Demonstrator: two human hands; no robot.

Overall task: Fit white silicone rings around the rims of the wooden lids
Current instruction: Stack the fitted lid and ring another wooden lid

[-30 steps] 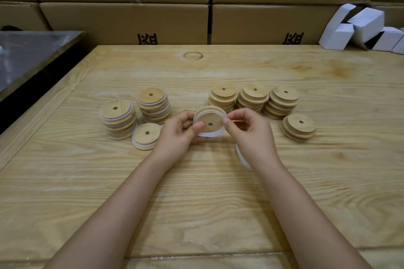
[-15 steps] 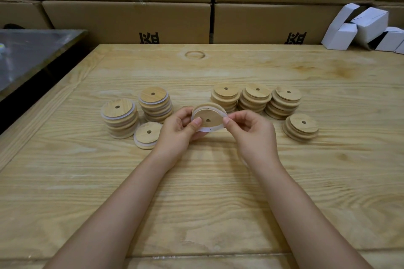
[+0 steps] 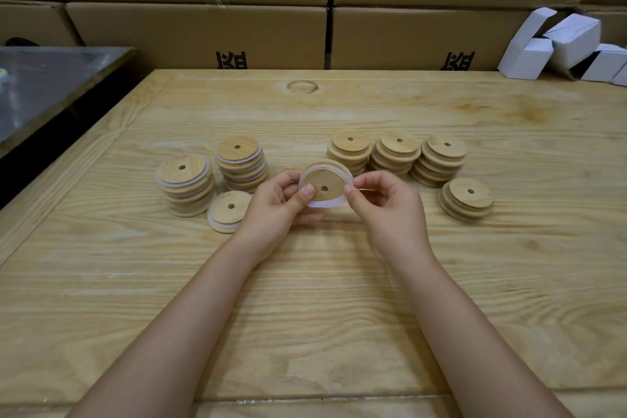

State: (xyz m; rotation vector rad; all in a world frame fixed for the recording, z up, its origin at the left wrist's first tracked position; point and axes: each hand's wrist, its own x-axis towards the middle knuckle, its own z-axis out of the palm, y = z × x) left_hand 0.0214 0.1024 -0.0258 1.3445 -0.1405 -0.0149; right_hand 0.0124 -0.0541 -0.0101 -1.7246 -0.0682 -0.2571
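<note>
Both hands hold one round wooden lid (image 3: 325, 181) with a centre hole above the table, its face tilted toward me. My left hand (image 3: 278, 204) grips its left edge, thumb on the face. My right hand (image 3: 383, 204) pinches the white silicone ring (image 3: 325, 203) at the lid's right rim; the ring hangs loose under the lower edge. Left of my hands stand two stacks of ringed lids (image 3: 185, 185) (image 3: 241, 163) and a short ringed pile (image 3: 229, 211). To the right are several stacks of bare lids (image 3: 395, 153) and a low pile (image 3: 466, 198).
The wooden table (image 3: 305, 299) carries everything. Cardboard boxes (image 3: 196, 34) wall the far edge. White folded cartons (image 3: 559, 44) lie at the back right. A dark metal surface (image 3: 44, 85) sits beyond the table's left edge.
The ring that bulged below the lid has been drawn closer around its rim. Both hands and the lid have stayed at about the same spot.
</note>
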